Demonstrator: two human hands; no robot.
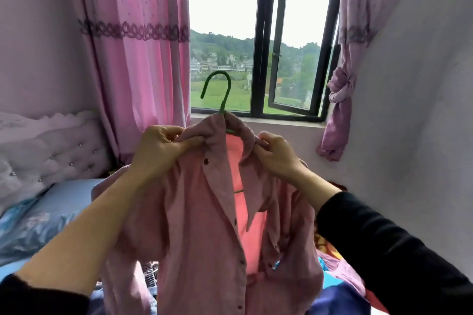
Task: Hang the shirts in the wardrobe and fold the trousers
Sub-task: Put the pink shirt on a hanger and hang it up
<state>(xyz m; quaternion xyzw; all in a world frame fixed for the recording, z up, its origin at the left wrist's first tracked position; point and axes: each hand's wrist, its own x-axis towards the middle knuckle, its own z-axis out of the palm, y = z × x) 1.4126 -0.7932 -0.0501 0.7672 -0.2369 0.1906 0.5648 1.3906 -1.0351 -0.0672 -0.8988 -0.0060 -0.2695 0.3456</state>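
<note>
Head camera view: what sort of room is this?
Probably a bedroom: a bed with a padded headboard on the left, and pink curtains framing a window.

Pink shirt (194,212), seemingly on green hanger (218,73)

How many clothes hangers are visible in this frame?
1: a green hanger inside the pink shirt, its hook sticking up above the collar. Others may be hidden behind the shirt.

Open air lies above the hanger hook (218,73), in front of the window (220,33). The raised shirt (199,225) blocks the middle over the bed (64,199). The headboard (46,151) and curtain (138,59) close off the bed's head end on the left, and the bare wall (409,110) stands close on the right.
</note>
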